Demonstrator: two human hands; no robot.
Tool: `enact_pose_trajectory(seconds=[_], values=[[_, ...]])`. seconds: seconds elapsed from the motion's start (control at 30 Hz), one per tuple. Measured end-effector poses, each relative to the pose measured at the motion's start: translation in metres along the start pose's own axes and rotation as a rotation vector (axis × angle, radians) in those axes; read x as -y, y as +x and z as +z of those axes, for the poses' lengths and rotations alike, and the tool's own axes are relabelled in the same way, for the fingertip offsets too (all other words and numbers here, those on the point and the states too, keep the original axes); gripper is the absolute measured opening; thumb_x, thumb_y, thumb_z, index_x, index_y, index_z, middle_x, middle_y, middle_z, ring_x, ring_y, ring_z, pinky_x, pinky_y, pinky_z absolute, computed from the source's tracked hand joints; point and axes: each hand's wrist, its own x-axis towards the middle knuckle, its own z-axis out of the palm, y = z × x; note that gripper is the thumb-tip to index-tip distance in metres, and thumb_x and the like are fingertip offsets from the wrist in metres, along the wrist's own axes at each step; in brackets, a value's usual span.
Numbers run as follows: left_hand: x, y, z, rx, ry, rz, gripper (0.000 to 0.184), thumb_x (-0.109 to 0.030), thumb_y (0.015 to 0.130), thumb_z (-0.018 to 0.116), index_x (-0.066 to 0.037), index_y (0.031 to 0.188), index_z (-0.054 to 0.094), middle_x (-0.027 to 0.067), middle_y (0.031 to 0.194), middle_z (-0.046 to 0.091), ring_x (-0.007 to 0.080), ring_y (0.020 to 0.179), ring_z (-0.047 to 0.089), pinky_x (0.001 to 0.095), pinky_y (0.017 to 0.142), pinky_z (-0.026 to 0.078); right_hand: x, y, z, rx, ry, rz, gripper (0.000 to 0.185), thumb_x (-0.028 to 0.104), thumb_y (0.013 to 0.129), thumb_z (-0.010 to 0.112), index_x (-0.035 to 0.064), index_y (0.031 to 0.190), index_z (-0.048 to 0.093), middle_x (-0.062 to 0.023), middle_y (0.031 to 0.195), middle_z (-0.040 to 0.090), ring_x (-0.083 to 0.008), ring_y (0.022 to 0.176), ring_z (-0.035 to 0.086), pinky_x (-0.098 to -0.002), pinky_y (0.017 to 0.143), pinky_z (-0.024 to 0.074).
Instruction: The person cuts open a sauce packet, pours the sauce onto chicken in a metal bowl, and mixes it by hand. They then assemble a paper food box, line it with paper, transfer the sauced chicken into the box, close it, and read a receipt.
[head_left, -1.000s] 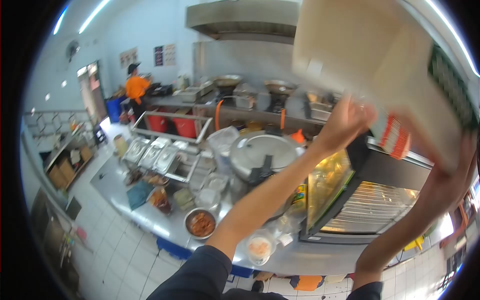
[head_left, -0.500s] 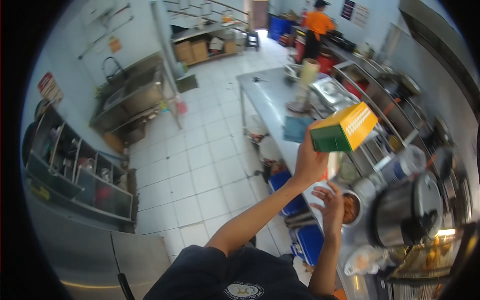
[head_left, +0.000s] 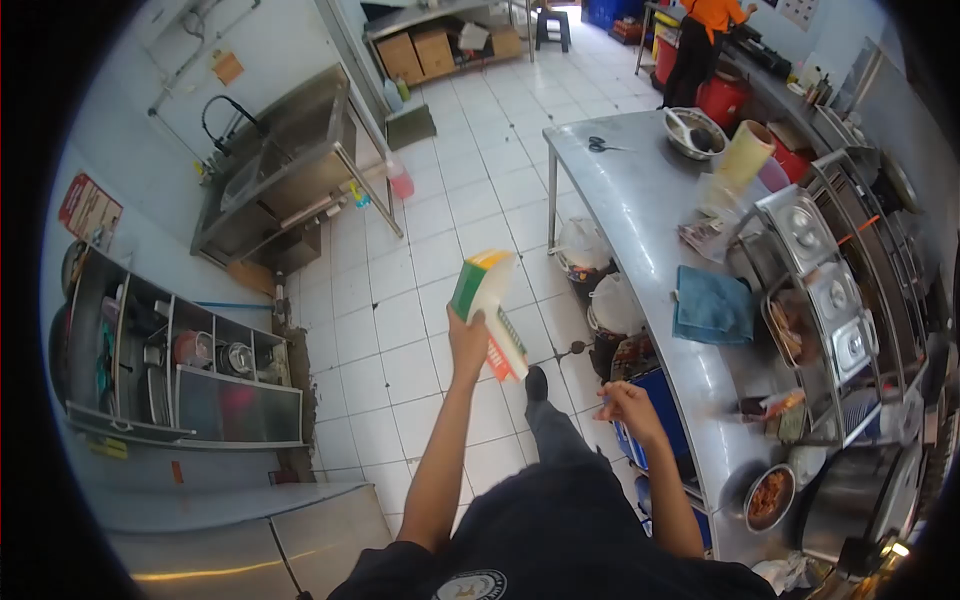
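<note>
My left hand is closed around a cardboard box with green, yellow, white and red areas. It is held tilted above the tiled floor, well away from the table. What is in the box does not show. To the right, my right hand hangs near the edge of the steel table, its fingers loosely bent and apart, with nothing visible in them. On the table beyond that hand stands a metal bowl of reddish-brown food.
A blue cloth, scissors and a rack with steel lidded pans are on the table. At left are a sink and an open cabinet. A person in an orange shirt stands at the back.
My left hand has carried the box from above the table leftward, over the floor. My right hand has left the area beside the food bowl. The view has turned and moved.
</note>
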Motion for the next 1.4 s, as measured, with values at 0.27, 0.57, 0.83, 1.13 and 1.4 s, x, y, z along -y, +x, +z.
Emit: enact_pose_trajectory(seconds=[0.27,0.57,0.83,1.13,1.4], values=[[0.038,0.118,0.024,0.989,0.854,-0.128,0.045,-0.022,0.08,0.06,-0.008,0.123,0.062,0.0233,0.111,0.069,0.0419,0.107,0.064,0.0488,0.094,0.051,0.116,0.154,0.032,-0.25,-0.609,-0.511,0.07,0.014,0.083,0.075,-0.0005,0.144,0.045,-0.023,0.143,0.05,-0.0353,0.132,0.05,-0.0395,0.108,0.0411],[-0.038,0.384,0.028,1.031,-0.229,-0.311,0.069,-0.034,0.094,0.066,-0.003,0.149,0.039,0.0145,0.127,0.065,0.0214,0.118,0.06,0.0365,0.101,0.048,0.199,0.35,0.027,-0.26,-0.37,-0.19,0.031,0.018,0.095,0.061,-0.0024,0.118,0.064,-0.0191,0.101,0.071,-0.0301,0.092,0.069,-0.0384,0.084,0.0508],[0.052,0.5,0.079,0.618,-0.14,-0.796,0.086,-0.031,0.092,0.073,-0.001,0.153,0.02,0.016,0.134,0.057,0.0216,0.116,0.059,0.0346,0.093,0.051,0.215,0.556,0.143,-0.229,-0.118,0.115,0.039,0.026,0.103,0.053,-0.0061,0.125,0.058,-0.0129,0.102,0.069,-0.0206,0.089,0.064,-0.0349,0.084,0.051],[0.077,0.753,0.095,0.378,0.28,-0.462,0.035,-0.025,0.102,0.058,0.005,0.121,0.062,0.0137,0.111,0.07,0.0188,0.099,0.064,0.0341,0.09,0.05,0.355,0.76,0.149,-0.02,-0.129,0.185,0.053,0.037,0.096,0.062,-0.0027,0.13,0.054,-0.0246,0.127,0.061,-0.0394,0.117,0.059,-0.0447,0.097,0.047],[0.108,0.959,0.138,0.314,0.436,-0.549,0.046,-0.027,0.103,0.054,0.005,0.137,0.05,0.015,0.13,0.061,0.0239,0.116,0.058,0.0353,0.099,0.045,0.395,0.831,-0.036,0.249,-1.379,0.672,0.056,0.052,0.091,0.058,0.0029,0.116,0.07,-0.0192,0.12,0.067,-0.0305,0.113,0.063,-0.053,0.103,0.0381]])
